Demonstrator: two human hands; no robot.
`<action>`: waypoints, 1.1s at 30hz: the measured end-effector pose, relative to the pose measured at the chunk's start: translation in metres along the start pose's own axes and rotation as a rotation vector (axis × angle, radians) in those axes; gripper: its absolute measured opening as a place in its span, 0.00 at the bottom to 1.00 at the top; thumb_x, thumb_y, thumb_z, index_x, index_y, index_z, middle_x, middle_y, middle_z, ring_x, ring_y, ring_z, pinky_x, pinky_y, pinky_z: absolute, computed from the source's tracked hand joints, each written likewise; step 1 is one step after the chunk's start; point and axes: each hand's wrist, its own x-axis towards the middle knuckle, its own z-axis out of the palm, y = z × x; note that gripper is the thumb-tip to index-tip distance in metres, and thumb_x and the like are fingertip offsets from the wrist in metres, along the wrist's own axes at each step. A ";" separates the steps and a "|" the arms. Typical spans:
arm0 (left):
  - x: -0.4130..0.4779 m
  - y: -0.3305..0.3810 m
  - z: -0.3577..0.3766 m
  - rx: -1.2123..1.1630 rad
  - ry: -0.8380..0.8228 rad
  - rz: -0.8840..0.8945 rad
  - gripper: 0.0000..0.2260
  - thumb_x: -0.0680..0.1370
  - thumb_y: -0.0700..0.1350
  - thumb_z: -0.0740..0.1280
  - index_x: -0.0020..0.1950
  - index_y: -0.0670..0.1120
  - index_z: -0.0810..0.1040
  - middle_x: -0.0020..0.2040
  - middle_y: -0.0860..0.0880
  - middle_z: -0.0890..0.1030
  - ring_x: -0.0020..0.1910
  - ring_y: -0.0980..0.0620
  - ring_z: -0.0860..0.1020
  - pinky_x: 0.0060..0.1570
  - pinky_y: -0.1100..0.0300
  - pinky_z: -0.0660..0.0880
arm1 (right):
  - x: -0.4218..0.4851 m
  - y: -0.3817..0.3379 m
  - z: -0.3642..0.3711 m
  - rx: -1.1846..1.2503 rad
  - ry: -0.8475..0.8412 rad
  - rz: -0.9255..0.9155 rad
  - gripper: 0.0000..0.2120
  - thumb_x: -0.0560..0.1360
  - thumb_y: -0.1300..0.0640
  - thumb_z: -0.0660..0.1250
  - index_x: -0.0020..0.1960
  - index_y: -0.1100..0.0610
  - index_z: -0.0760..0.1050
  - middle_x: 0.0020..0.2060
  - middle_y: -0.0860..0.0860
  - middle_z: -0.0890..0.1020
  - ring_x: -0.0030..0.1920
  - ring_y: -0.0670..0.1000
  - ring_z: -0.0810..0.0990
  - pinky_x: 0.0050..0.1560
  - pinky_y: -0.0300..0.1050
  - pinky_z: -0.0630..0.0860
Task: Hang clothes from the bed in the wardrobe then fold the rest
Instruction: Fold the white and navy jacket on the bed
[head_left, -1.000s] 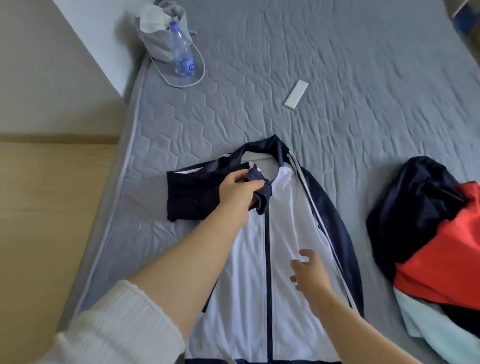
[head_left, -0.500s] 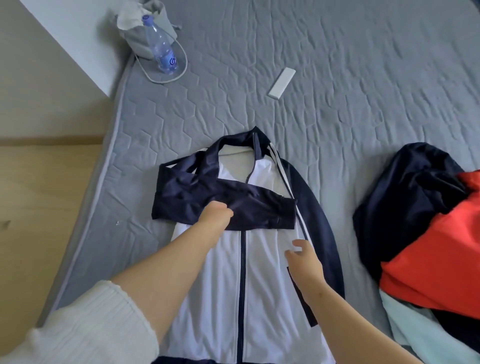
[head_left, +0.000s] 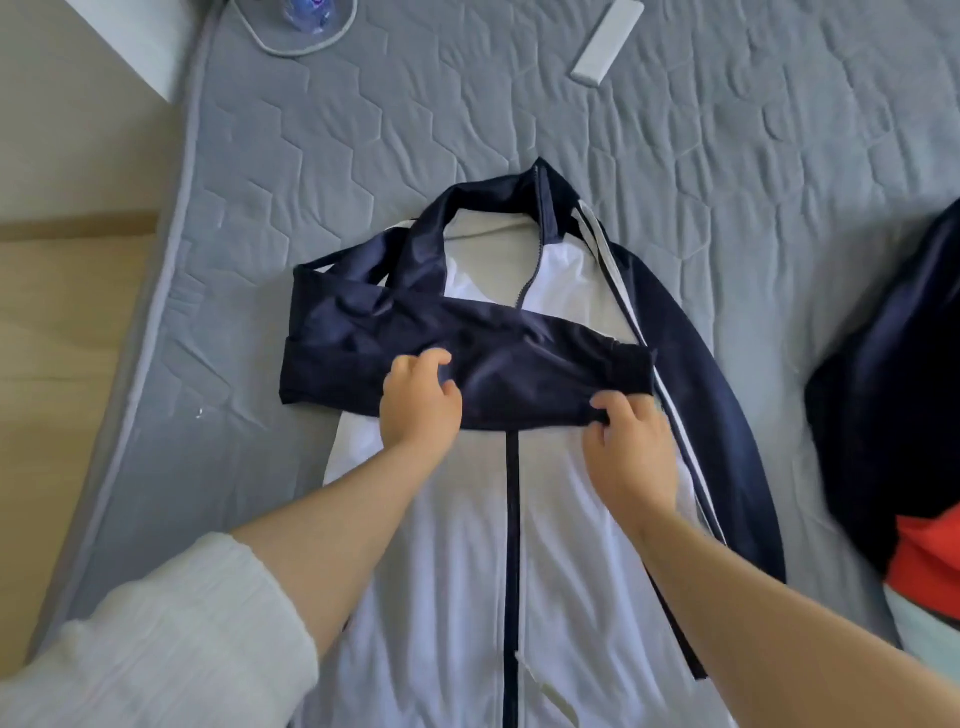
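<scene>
On the bed (head_left: 519, 104) we log: jacket (head_left: 457, 545) flat, zipped, front up | folded sleeve (head_left: 519, 358) laid across chest, done | left hand (head_left: 421, 405), right hand (head_left: 631, 457): fingers clamped on its lower edge | other sleeve (head_left: 727, 415) and body folds left.

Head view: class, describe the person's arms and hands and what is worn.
The left hand and right hand are bare: no gloves, rings or watch. A white ribbed knit sleeve ends near the left elbow; the right forearm shows no sleeve.
</scene>
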 end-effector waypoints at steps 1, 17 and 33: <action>0.014 0.003 -0.001 -0.032 0.029 0.028 0.15 0.77 0.39 0.61 0.63 0.48 0.74 0.61 0.44 0.70 0.58 0.43 0.71 0.54 0.50 0.71 | 0.015 -0.011 0.001 0.053 0.018 -0.028 0.17 0.77 0.61 0.58 0.64 0.57 0.72 0.60 0.55 0.73 0.60 0.56 0.68 0.58 0.48 0.67; 0.167 0.058 0.005 -0.020 0.136 0.290 0.13 0.79 0.42 0.60 0.53 0.56 0.80 0.74 0.50 0.58 0.70 0.45 0.61 0.66 0.53 0.58 | 0.191 -0.110 0.010 0.538 0.238 0.141 0.05 0.74 0.56 0.61 0.40 0.56 0.71 0.32 0.49 0.73 0.38 0.55 0.73 0.38 0.43 0.70; 0.172 0.026 -0.057 0.179 0.260 0.157 0.14 0.73 0.31 0.55 0.44 0.50 0.70 0.33 0.48 0.70 0.37 0.45 0.70 0.32 0.57 0.62 | 0.180 -0.075 -0.038 1.092 0.042 0.645 0.05 0.77 0.59 0.62 0.49 0.59 0.76 0.40 0.53 0.78 0.34 0.51 0.73 0.35 0.44 0.71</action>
